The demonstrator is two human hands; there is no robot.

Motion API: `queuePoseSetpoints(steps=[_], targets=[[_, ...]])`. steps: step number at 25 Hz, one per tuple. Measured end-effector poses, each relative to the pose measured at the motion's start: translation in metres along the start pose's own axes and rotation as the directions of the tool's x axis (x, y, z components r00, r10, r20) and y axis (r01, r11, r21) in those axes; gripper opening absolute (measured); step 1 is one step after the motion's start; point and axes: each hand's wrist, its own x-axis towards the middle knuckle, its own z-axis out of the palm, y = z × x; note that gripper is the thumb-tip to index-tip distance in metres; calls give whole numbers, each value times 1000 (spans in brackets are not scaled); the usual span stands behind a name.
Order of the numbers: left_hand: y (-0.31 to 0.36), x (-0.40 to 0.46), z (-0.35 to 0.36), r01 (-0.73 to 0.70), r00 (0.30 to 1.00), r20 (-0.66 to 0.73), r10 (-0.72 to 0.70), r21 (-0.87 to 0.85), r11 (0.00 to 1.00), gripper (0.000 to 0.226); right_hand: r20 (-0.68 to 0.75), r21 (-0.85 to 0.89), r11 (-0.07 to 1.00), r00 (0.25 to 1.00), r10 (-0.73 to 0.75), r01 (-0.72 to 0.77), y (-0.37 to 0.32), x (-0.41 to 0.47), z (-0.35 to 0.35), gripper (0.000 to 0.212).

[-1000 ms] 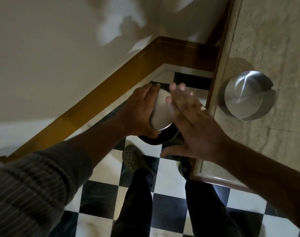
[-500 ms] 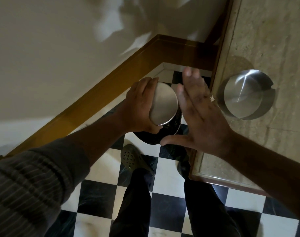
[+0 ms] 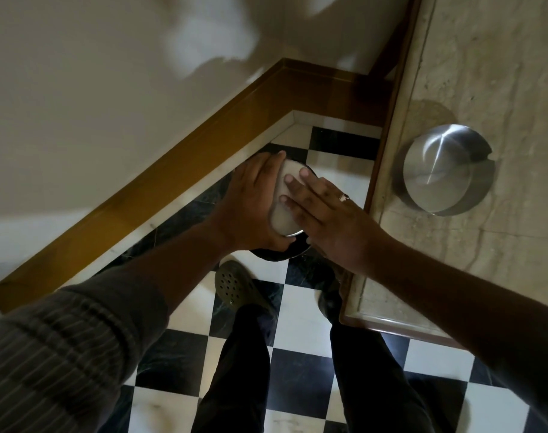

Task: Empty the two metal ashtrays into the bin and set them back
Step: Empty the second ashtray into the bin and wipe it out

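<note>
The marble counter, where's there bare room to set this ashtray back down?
The counter is bare beyond the standing ashtray, toward the wall, and on the near side of it down to the wooden corner edge. It is crowded over the bin, where the left hand holds the upturned ashtray and the right hand presses on it.

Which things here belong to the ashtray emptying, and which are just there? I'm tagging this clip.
Part of the job:
upturned ashtray, gripped by the left hand
right hand, flat on its base
bin below
second ashtray on the counter

Just there:
shoe
checkered floor
</note>
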Motion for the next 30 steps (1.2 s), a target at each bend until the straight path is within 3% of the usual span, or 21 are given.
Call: queuePoseSetpoints(steps=[2,3,5,6,8,10,14,16,19,22,27,30], targets=[[-6,0,-3,-35,998,55,37,-32,999,121,-45,186,982,998,49,-40,6,-4,0,55],[-6,-1,-8,14,995,101,-6,-83,996,120,-31,308,948,995,95,-81,8,-5,-3,54],[-7,-2,-19,254,949,258,-183,-275,927,113,41,540,821,980,193,-184,9,-10,-6,53],[-10,-2,-23,397,900,343,-269,-390,831,104,58,646,726,964,261,-235,7,-10,-7,52],[-8,-3,-33,615,786,493,-373,-574,540,68,113,804,489,894,435,-339,-1,-9,-8,47],[-3,-3,-36,701,702,549,-453,-643,309,46,210,848,313,813,543,-427,-6,-3,-14,38],[10,-7,-33,694,601,582,-548,-720,-4,102,310,845,153,702,641,-513,-13,4,-21,31],[16,-8,-32,651,584,581,-566,-752,-100,97,315,826,126,636,705,-549,-17,9,-18,30],[26,-4,-35,623,584,581,-567,-769,-146,86,288,739,179,544,788,-650,-20,18,-12,32],[39,0,-44,656,565,562,-604,-750,-85,93,275,678,218,517,811,-702,-17,20,-16,34],[77,14,-73,638,571,503,-649,-769,-34,17,173,734,264,548,818,-626,5,3,-52,34],[111,31,-95,581,600,421,-680,-814,10,6,103,748,285,529,842,-599,24,-10,-80,32]])
